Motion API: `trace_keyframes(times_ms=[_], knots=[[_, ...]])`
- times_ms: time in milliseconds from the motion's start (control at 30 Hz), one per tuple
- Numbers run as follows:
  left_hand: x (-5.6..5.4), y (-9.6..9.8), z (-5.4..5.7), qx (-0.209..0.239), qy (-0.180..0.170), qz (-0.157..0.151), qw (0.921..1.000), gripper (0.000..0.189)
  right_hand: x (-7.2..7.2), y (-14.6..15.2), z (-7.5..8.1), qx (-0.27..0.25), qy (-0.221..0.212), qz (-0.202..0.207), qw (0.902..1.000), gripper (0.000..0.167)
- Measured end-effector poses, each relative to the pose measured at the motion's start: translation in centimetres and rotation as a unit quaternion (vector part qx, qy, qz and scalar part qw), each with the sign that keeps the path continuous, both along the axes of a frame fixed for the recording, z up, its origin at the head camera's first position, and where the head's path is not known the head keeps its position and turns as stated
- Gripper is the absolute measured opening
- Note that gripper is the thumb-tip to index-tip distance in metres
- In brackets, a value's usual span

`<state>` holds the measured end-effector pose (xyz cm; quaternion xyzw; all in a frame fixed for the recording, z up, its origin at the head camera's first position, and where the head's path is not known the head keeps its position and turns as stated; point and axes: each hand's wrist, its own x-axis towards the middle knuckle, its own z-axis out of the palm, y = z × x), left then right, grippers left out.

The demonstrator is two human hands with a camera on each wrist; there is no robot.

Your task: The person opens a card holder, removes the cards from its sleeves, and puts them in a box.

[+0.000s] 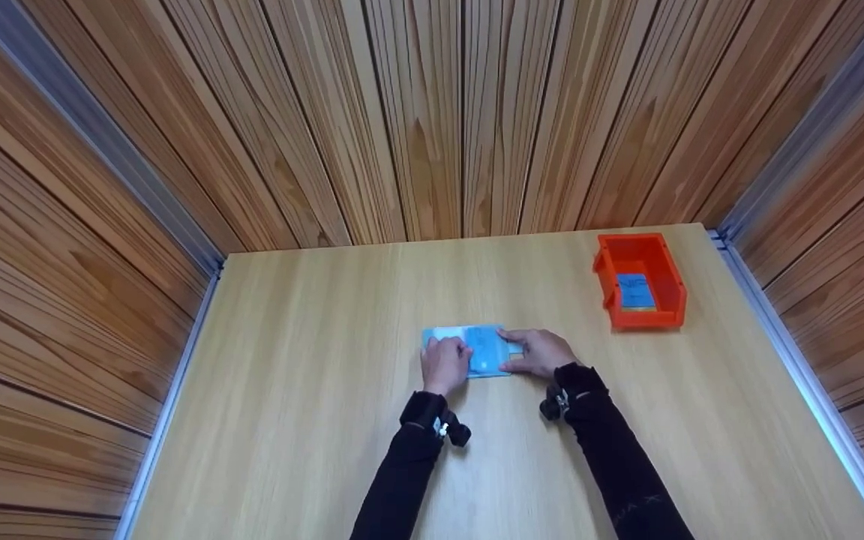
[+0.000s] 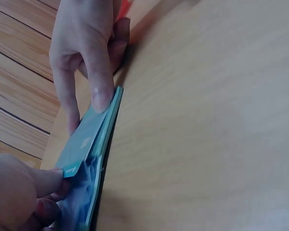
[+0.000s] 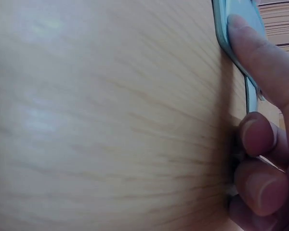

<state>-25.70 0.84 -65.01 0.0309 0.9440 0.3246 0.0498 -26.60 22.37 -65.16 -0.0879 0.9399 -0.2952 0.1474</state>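
Observation:
A thin, flat light-blue booklet-like holder [image 1: 447,331] lies on the table, with a blue card [image 1: 486,349] over its right part. Whether the card is a loose piece or a flap, I cannot tell. At the card's left edge, my left hand [image 1: 445,364] pinches a corner between thumb and curled fingers, plain in the left wrist view on the card [image 2: 82,144]. From the right side, my right hand [image 1: 541,352] grips the card across its width, thumb on the near edge and a finger on the far one. In the right wrist view its other fingers [image 3: 261,186] curl near the tabletop.
An orange open-fronted bin [image 1: 670,277] stands at the table's back right, with a flat blue item [image 1: 634,291] inside. Wood-plank walls [image 1: 432,135] and metal rails [image 1: 799,375] bound the wooden table [image 1: 312,390].

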Motion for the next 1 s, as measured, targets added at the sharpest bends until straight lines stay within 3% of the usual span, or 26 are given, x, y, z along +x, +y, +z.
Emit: trace_keyframes(times_ms=[133,267,567,833,1000], knots=[[0.0,-1.1,0.5,-0.002,0.003,-0.009,0.9999,0.021,0.0,0.0,0.0,-0.007,-0.001,-0.007,1.0,0.08],[0.0,-2.9,0.9,0.026,-0.015,-0.01,0.9995,0.021,0.2,0.1,0.1,-0.009,0.003,-0.005,0.9999,0.079],[0.0,-6.6,1.1,0.078,-0.031,0.015,0.9964,0.023,0.4,0.2,0.4,-0.002,-0.005,-0.01,0.9999,0.078],[0.1,-7.1,1.0,0.088,-0.034,0.022,0.9953,0.024,0.2,0.0,0.1,-0.005,-0.001,-0.009,0.9999,0.078],[0.4,-6.3,1.9,0.118,-0.023,0.017,0.9926,0.024,0.1,0.1,0.3,0.003,0.001,0.0,1.0,0.079]])
